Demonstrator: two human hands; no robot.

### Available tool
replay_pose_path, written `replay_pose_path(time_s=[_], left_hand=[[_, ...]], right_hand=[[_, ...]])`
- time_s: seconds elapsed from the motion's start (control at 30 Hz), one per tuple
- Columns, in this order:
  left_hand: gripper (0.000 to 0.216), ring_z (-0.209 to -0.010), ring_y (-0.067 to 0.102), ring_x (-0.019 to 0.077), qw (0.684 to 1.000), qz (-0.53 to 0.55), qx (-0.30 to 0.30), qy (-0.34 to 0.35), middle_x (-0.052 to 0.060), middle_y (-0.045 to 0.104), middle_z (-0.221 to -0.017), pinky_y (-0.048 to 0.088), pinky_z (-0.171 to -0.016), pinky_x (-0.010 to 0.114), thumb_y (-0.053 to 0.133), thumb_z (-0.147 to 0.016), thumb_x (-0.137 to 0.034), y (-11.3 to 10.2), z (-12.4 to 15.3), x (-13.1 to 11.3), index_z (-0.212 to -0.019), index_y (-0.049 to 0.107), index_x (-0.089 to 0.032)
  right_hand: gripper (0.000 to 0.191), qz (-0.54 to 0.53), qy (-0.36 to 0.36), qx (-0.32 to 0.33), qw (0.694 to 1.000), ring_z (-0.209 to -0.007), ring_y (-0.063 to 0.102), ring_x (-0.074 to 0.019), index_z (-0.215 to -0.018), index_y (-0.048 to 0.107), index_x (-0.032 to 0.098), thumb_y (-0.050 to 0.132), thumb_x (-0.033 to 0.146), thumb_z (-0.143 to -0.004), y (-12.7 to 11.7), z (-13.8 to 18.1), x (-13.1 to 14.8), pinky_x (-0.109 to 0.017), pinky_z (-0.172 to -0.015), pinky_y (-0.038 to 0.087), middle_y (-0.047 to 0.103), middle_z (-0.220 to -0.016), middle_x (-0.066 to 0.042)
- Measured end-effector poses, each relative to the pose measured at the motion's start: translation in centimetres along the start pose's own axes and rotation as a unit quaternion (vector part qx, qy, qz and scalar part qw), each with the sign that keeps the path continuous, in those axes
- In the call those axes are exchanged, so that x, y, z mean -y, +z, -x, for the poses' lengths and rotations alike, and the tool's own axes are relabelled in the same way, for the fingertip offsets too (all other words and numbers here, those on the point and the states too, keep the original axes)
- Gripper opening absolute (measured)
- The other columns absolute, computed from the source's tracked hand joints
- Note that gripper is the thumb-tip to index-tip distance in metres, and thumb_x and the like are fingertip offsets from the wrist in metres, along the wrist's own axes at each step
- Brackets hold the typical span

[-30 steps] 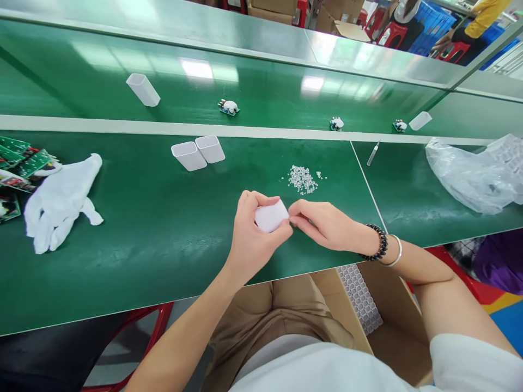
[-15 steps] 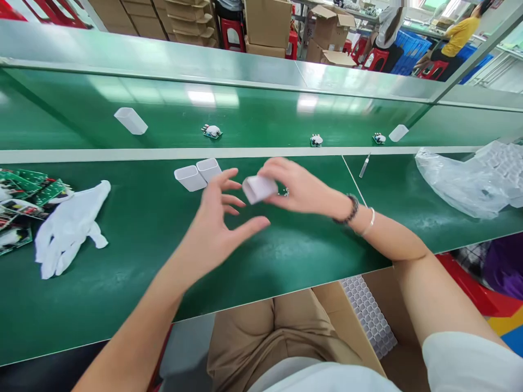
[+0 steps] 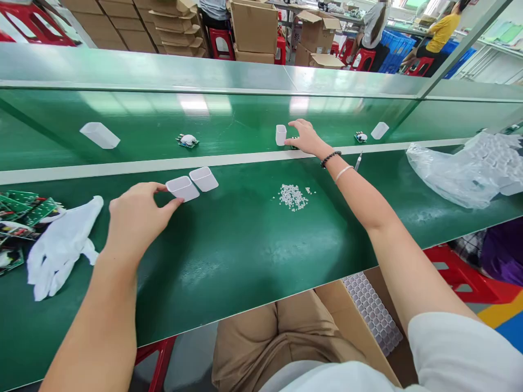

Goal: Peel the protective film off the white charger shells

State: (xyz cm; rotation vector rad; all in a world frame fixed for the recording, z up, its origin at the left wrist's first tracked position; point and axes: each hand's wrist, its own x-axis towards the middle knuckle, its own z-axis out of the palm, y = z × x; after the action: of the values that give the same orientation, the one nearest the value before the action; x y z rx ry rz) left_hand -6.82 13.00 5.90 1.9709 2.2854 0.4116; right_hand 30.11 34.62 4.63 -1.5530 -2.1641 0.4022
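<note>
My left hand pinches the nearer of two open white plastic casings lying side by side on the near green belt; the second casing touches it. My right hand reaches across the white divider strip to the far belt. Its fingers are spread and arched over a small sensor board that is mostly hidden beneath them. A white casing stands upright just left of those fingertips, apart from them. A pile of tiny clear beads lies between my arms.
More sensor boards and white casings lie on the far belt. At left are a white glove and green circuit boards. A crumpled plastic bag is at right. People sit beyond.
My right hand carried the white casing from in front of me to the far belt and stood it there. My left hand moved left onto the paired casings. The view tilted up.
</note>
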Motion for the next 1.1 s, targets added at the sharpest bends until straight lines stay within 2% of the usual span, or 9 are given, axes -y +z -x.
replay_pose_path(time_s=[0.1,0.2,0.27,0.37,0.47,0.6,0.7,0.8,1.1], left_hand=[[0.031,-0.112,0.06,0.0359,0.996,0.084,-0.022,-0.036,0.01,0.065,-0.115,0.047,-0.101,0.056,0.062,-0.086,-0.05,-0.8,0.4,0.2,-0.093,0.059,-0.02],[0.065,-0.116,0.058,0.0374,0.989,0.12,-0.007,-0.081,0.015,0.056,-0.132,0.049,-0.1,0.06,0.079,-0.072,-0.046,-0.8,0.4,0.3,-0.125,0.054,-0.018],[0.099,-0.131,0.05,0.0406,0.99,0.127,-0.007,-0.055,0.02,0.043,-0.148,0.045,-0.106,0.062,0.084,-0.068,-0.041,-0.3,0.2,0.3,-0.151,0.035,-0.017],[0.084,-0.135,0.047,0.0419,0.992,0.122,0.011,-0.029,0.017,0.044,-0.146,0.038,-0.111,0.066,0.073,-0.081,-0.042,0.3,-0.2,0.0,-0.153,0.037,-0.022],[0.052,-0.124,0.053,0.0432,0.992,0.113,0.015,-0.05,0.014,0.053,-0.124,0.04,-0.106,0.068,0.065,-0.086,-0.044,-0.1,0.0,-0.6,-0.131,0.057,-0.019],[0.043,-0.109,0.059,0.0386,0.983,0.154,-0.014,-0.094,0.009,0.058,-0.105,0.048,-0.097,0.063,0.074,-0.078,-0.05,-1.4,1.7,-1.9,-0.103,0.057,-0.019],[0.044,-0.088,0.064,0.0274,0.925,0.359,0.006,-0.127,0.005,0.066,-0.097,0.052,-0.088,0.047,0.081,-0.071,-0.049,-1.7,4.7,-3.3,-0.098,0.06,-0.021],[0.04,-0.09,0.063,0.0214,0.849,0.509,0.056,-0.125,0.003,0.07,-0.099,0.048,-0.082,0.032,0.083,-0.071,-0.05,-1.0,8.4,-5.0,-0.092,0.065,-0.021],[0.043,-0.094,0.063,0.0207,0.795,0.571,0.126,-0.163,0.004,0.07,-0.106,0.049,-0.083,0.032,0.085,-0.069,-0.051,1.7,12.8,-8.3,-0.092,0.065,-0.021]], right_hand=[[0.035,-0.069,-0.05,0.035,0.996,-0.111,0.061,-0.0301,-0.113,0.07,0.012,0.07,0.025,-0.081,-1.0,4.6,-0.2,-0.051,-0.106,0.046,0.066,-0.122,-0.016],[0.026,-0.103,-0.036,0.084,0.99,-0.09,0.064,-0.024,-0.103,0.073,0.015,0.07,0.028,-0.081,-1.9,10.3,-0.7,-0.042,-0.088,0.053,0.071,-0.099,-0.01],[0.025,-0.117,-0.024,0.094,0.988,-0.083,0.064,-0.0212,-0.103,0.072,0.015,0.068,0.031,-0.083,-2.3,13.6,-1.0,-0.038,-0.079,0.053,0.071,-0.091,-0.007],[0.024,-0.136,-0.006,0.091,0.986,-0.078,0.061,-0.0186,-0.098,0.072,0.015,0.065,0.035,-0.086,-2.4,16.7,-1.3,-0.034,-0.073,0.051,0.071,-0.091,-0.007],[0.02,-0.141,0.003,0.066,0.988,-0.079,0.059,-0.0183,-0.089,0.071,0.016,0.065,0.035,-0.085,-1.8,17.7,-1.4,-0.034,-0.074,0.048,0.07,-0.095,-0.008],[0.016,-0.139,0.005,0.052,0.989,-0.08,0.056,-0.0184,-0.08,0.068,0.016,0.061,0.03,-0.085,-1.2,17.7,-1.1,-0.034,-0.075,0.045,0.066,-0.089,-0.007],[0.016,-0.153,0.008,0.088,0.984,-0.077,0.057,-0.0173,-0.078,0.068,0.017,0.06,0.029,-0.085,-1.3,18.6,-0.6,-0.032,-0.072,0.044,0.067,-0.086,-0.005],[0.018,-0.167,0.024,0.123,0.978,-0.068,0.054,-0.015,-0.077,0.07,0.017,0.065,0.033,-0.082,-1.6,19.6,-0.1,-0.031,-0.065,0.042,0.068,-0.081,-0.004],[0.02,-0.169,0.076,0.124,0.975,-0.069,0.058,-0.0162,-0.078,0.072,0.016,0.067,0.035,-0.081,-1.4,18.9,0.0,-0.031,-0.066,0.043,0.072,-0.079,-0.005]])
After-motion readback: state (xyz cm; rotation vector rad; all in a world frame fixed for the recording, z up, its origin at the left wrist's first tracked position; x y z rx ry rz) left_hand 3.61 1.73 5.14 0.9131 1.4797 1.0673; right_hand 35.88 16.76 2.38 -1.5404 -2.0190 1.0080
